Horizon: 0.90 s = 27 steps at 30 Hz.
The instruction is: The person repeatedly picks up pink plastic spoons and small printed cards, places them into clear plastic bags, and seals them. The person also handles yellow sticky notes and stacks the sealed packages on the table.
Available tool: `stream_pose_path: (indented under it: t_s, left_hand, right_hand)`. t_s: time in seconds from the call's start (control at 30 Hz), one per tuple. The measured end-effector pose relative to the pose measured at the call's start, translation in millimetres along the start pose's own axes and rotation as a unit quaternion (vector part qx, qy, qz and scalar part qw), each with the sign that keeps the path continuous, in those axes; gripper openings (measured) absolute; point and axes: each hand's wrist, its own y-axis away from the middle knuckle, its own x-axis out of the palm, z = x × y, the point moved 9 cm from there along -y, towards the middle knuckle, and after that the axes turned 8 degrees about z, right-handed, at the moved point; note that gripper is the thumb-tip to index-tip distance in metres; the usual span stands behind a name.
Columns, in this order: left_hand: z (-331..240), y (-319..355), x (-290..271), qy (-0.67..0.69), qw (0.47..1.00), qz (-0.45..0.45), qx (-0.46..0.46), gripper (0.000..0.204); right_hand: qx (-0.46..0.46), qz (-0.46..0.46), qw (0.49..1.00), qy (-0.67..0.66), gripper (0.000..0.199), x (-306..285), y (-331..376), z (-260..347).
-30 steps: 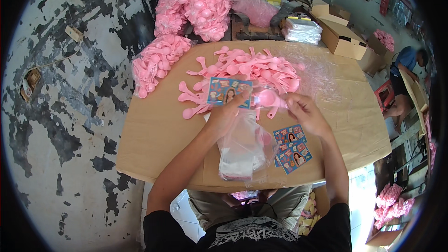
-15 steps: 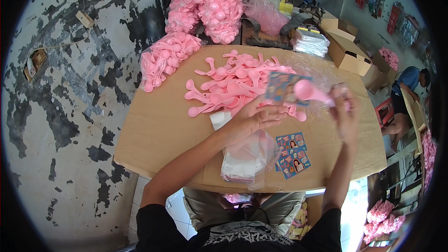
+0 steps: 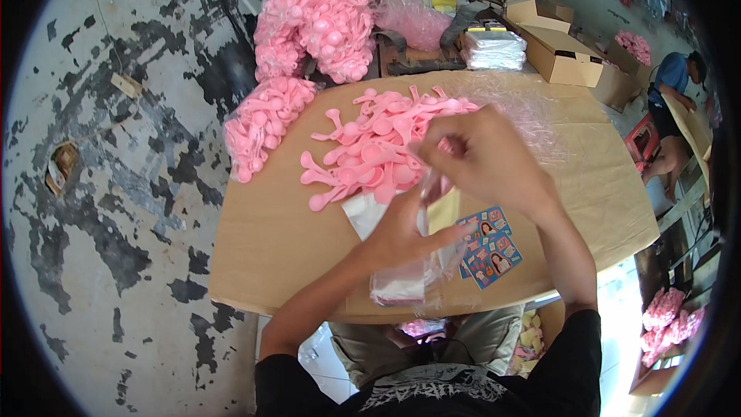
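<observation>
Above the near-middle of the table, my left hand holds a clear plastic bag between thumb and fingers. A pale yellow flat piece shows at the bag; whether it is inside, I cannot tell. Over the bag's upper end, my right hand is closed with bent fingers, blurred; what it grips is hidden. Behind both hands lies a heap of pink plastic scoops. Printed blue cards overlap on the table by my left thumb. A stack of clear bags with white showing lies below my left hand.
Brown cardboard covers the table. Filled bags of pink scoops stand at the far left, one bag on the table's edge. Crumpled clear film, stacked packs and a carton are farther right. A person sits at far right.
My right hand has come left with the scoop and card, to my left hand; neither shows plainly now. My left hand has moved slightly nearer me and now holds a clear bag. The view has shifted.
</observation>
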Motion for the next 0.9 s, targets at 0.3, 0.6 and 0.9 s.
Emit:
stream_pose_path:
  t_s: [0.3, 0.6, 0.9]
  left_hand:
    - [46, 11, 23, 0.432, 0.865, -0.004, -0.256, 0.050]
    - [50, 11, 23, 0.443, 0.854, 0.002, -0.271, 0.051]
    - [49, 10, -32, 0.341, 0.904, -0.209, -0.154, 0.037]
  right_hand:
    - [0.078, 0.159, 0.941, -0.287, 0.023, -20, -21, -125]
    - [-0.064, 0.171, 0.972, -0.147, 0.031, 25, -26, -73]
    - [-0.124, -0.014, 0.992, -0.031, 0.020, 23, -18, -32]
